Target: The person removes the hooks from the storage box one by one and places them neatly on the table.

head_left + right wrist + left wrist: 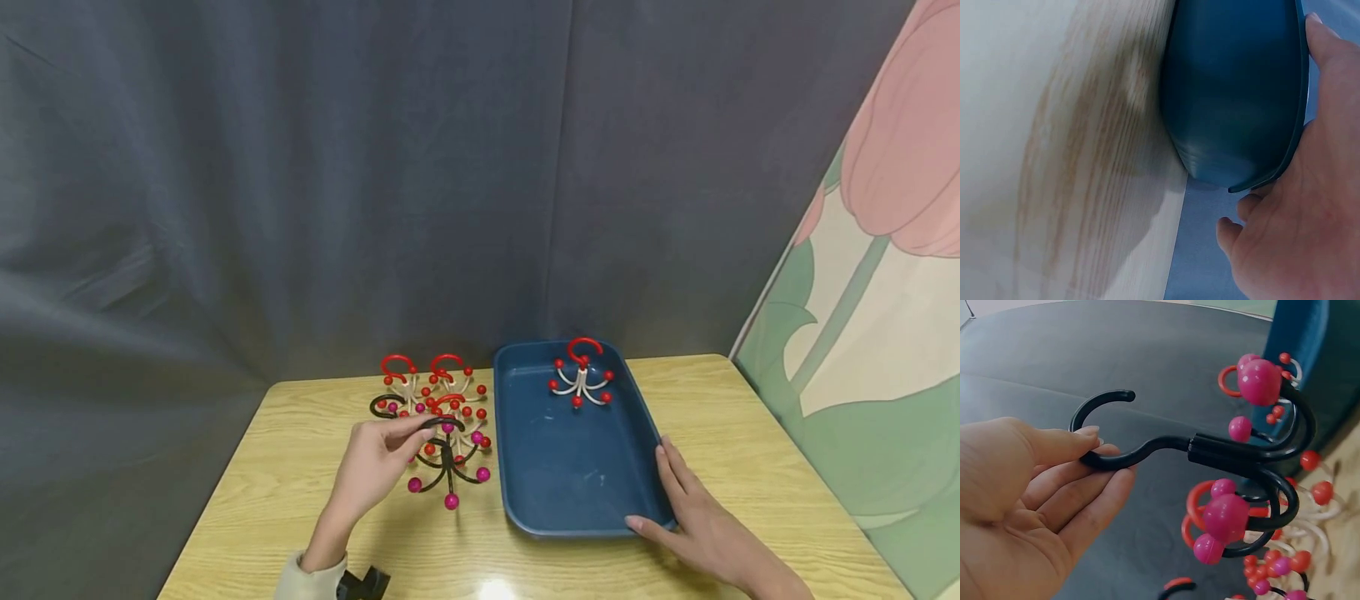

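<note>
My left hand (386,458) pinches the curved top of a black multi-armed hook (447,458) between thumb and fingers. Pink balls (1225,517) tip its several curled arms, which point downward in the head view. Behind and below it stand more hooks, white with red tops (447,362), red balls on their ends. They overlap, and the held hook partly hides them. At the near right corner of a blue tray (570,492), my right hand (701,521) rests with the thumb on the front rim and straight fingers along the right side.
Inside the tray, toward its far end, stands one white hook with a red top (582,379). Another black hook top (384,406) shows among the group on the wooden table (255,500). A dark curtain (375,183) hangs behind; a flower-painted panel (885,333) is at right.
</note>
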A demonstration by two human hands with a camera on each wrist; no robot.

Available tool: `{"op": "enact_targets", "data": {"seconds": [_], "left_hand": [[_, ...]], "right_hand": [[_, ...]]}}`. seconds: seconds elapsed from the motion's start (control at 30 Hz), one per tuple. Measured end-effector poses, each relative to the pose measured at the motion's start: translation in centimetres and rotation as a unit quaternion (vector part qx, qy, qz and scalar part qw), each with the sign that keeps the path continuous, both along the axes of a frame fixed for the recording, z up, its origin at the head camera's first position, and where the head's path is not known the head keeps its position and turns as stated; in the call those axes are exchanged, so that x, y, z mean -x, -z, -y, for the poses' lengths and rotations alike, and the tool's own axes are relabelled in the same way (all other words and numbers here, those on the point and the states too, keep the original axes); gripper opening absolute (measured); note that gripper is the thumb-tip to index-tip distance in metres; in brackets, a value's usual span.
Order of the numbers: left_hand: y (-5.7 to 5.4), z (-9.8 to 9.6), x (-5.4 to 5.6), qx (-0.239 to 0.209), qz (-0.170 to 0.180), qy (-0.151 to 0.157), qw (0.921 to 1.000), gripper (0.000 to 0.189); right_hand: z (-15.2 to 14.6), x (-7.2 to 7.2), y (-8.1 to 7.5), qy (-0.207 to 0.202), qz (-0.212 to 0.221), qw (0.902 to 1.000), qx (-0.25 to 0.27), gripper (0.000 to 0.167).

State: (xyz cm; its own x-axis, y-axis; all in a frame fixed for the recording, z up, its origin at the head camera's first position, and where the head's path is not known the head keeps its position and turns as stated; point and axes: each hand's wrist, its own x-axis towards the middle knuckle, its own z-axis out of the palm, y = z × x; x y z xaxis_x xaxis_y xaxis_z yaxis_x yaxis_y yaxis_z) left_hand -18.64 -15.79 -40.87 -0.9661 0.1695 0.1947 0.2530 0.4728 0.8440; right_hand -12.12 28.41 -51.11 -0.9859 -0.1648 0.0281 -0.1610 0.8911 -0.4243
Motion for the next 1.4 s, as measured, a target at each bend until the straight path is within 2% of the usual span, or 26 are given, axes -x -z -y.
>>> {"op": "enact_targets", "data": {"seconds": [0.13,0.4,0.57,0.77,0.97,1.13,1.4], "left_hand": [[1.1,0.0,-0.3,0.004,0.002,-0.007,1.0,0.022],[3.9,-0.5,-0.2,-0.023,0.016,-0.023,0.9994,0.021],[5.2,-1.0,0.0,-0.028,0.016,-0.017,0.9993,0.02],[5.9,-1.3,0.2,-0.021,0.008,-0.011,0.9997,0.021],[6.3,-1.5,0.4,-0.029,0.025,-0.021,0.9991,0.024],[6.7,-1.6,0.6,-0.036,0.017,-0.027,0.9988,0.024],[7.2,-1.6,0.8,-0.041,0.021,-0.018,0.9988,0.023]], "right_hand": [[-0.1,0.0,-0.1,-0.001,0.0,1.0,0.001,0.117],[0.0,0.1,-0.1,-0.002,0.003,1.0,0.0,0.117],[0.0,0.1,-0.1,-0.004,0.004,1.0,0.003,0.117],[0.0,0.1,-0.2,-0.004,0.005,1.0,0.006,0.118],[-0.1,0.1,-0.2,-0.006,0.006,0.9999,0.01,0.117],[0.0,0.1,-0.2,-0.007,0.004,0.9999,0.012,0.117],[0.0,0.1,-0.2,-0.006,0.004,0.9999,0.013,0.116]]}}
